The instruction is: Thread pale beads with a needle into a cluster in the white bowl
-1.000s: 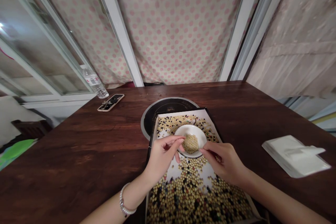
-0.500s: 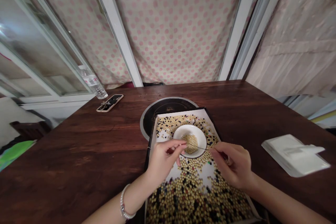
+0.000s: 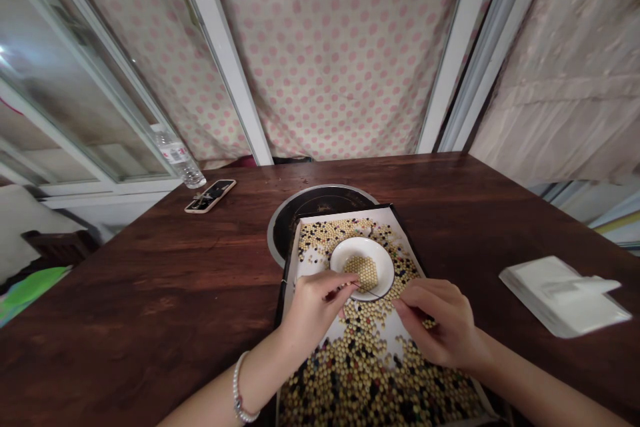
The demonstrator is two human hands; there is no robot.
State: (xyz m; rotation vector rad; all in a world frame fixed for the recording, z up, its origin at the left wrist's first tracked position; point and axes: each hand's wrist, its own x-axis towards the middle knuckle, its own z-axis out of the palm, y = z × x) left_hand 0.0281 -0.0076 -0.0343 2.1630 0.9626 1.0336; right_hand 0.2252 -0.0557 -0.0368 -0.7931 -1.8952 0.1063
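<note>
white bowl (image 3: 341,259) w/ soybeans (image 3: 364,272), left hand (image 3: 316,307) at rim

Left hand (image 3: 315,313) pinching thin stick (image 3: 369,292) over white bowl (image 3: 340,259) of yellow soybeans (image 3: 365,272). Right hand (image 3: 440,323) just beside bowl, above black-and-yellow beans (image 3: 360,390) on paper-lined tray (image 3: 313,260). Pearl bracelet (image 3: 241,390) on left wrist.

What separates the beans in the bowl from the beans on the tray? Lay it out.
The beans in the bowl look all pale yellow, while the beans on the tray mix pale ones with black and other dark ones. The beans in the bowl sit in one small, tight heap; the beans on the tray spread widely, leaving bare patches. Both are small and round.
</note>
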